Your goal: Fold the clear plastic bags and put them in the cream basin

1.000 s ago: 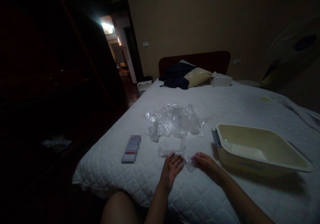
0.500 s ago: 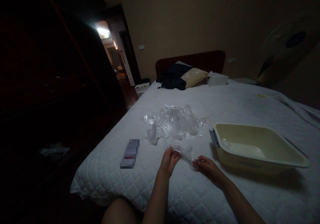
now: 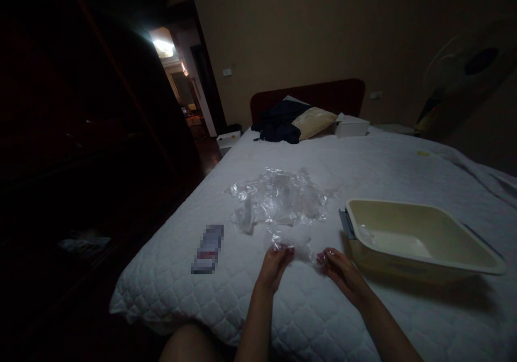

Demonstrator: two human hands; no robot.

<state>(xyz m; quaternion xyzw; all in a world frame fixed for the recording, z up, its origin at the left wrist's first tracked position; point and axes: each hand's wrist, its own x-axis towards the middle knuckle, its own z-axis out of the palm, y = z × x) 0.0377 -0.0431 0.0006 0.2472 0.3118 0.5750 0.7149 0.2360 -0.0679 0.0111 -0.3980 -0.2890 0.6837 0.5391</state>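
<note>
White quilted bedding (image 3: 210, 200) carries a heap of clear plastic (image 3: 280, 197); just nearer, the left fingers (image 3: 280, 250) and right fingers (image 3: 326, 256) pinch a clear plastic bag (image 3: 299, 248), left of the cream tub (image 3: 404, 238).

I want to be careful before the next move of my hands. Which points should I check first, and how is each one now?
1. Left hand grips the clear plastic: ok.
2. Right hand grips its other end: ok.
3. Held plastic separate from the plastic pile: cannot tell, their edges look very close.
4. Tub open at the top: ok.
5. Tub completely empty: cannot tell, there are shiny spots inside.
6. Good light over the bed: not ok, the room is dim.
</note>
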